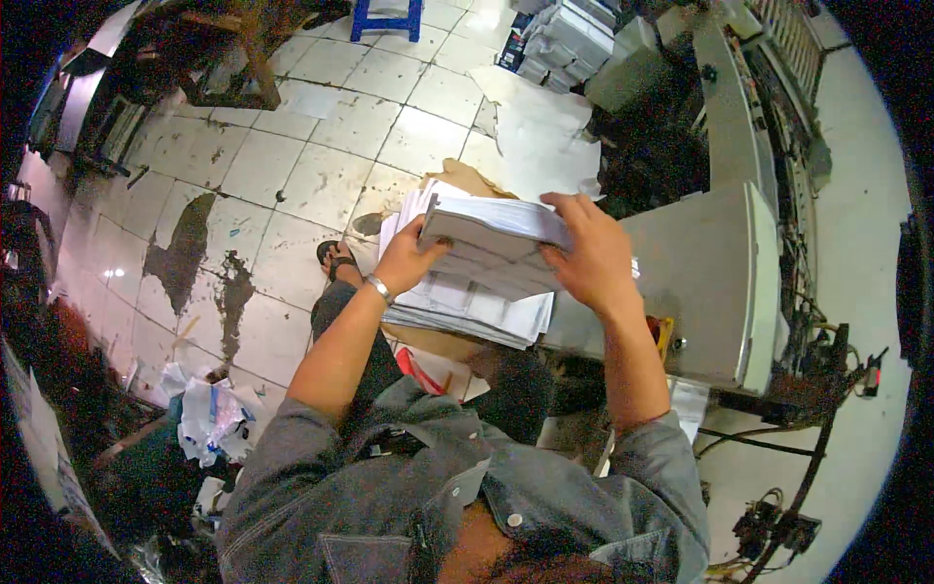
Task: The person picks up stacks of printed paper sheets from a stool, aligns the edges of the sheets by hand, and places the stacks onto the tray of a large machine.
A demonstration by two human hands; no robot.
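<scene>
First, a sandaled foot (340, 260) rests on the tiled floor (321, 180); next, the left hand (405, 261) closes its fingers on the left end of a tilted paper stack (491, 255), located over a paper pile (477, 310); finally, the right hand (595, 255) grips the stack's right end, thumb on the near face

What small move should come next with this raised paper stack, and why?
I'd probably ease the raised paper stack down evenly: the left hand and right hand grip opposite ends, it stands tilted, and the larger sheet pile lies beneath, so level support might limit slipping.
</scene>
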